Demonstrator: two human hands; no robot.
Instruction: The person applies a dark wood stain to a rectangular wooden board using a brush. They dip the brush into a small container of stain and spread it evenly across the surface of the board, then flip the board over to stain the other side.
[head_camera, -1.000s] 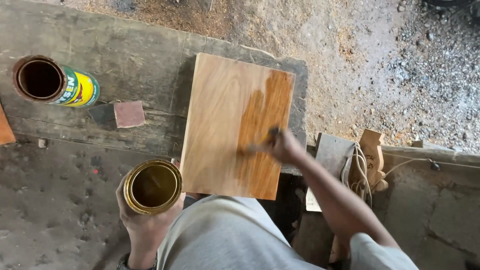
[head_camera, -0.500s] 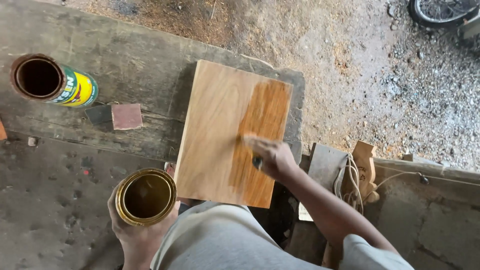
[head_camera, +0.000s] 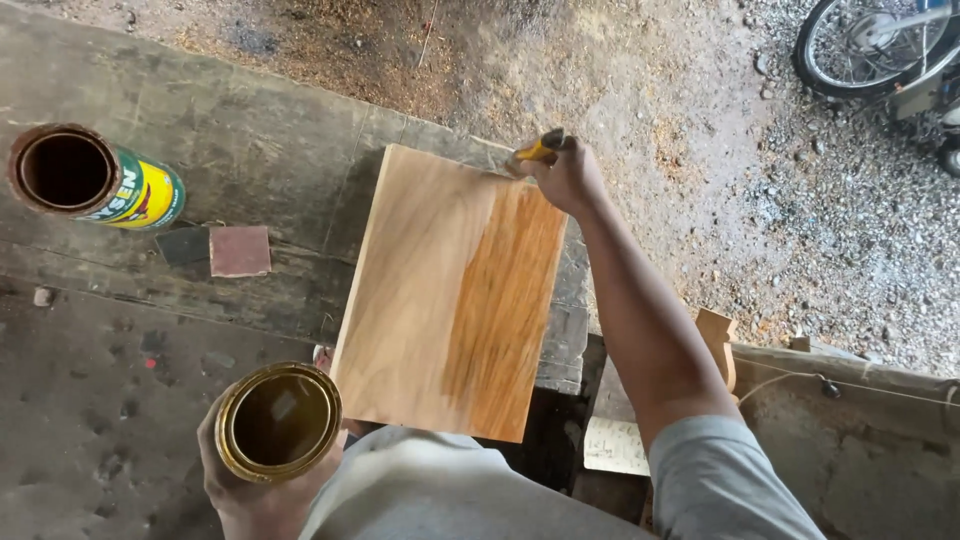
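**Wet stain on bare wood**

The wooden board (head_camera: 455, 290) is showing two finishes — pale, matt, smooth grain on one side, a darker amber, slightly glossy band on the other. The open metal can (head_camera: 278, 420) is gleaming brassy at its rim. The workbench (head_camera: 250, 170) under them is looking rough, grey and weathered — the ground (head_camera: 680, 110) beyond is lying gritty with gravel and sawdust

right hand (head_camera: 568, 178): gripping a brush (head_camera: 538, 150) at the board's (head_camera: 430, 290) far edge
left hand (head_camera: 250, 480): holding an open can (head_camera: 278, 420)
board: right side darker, wet-looking
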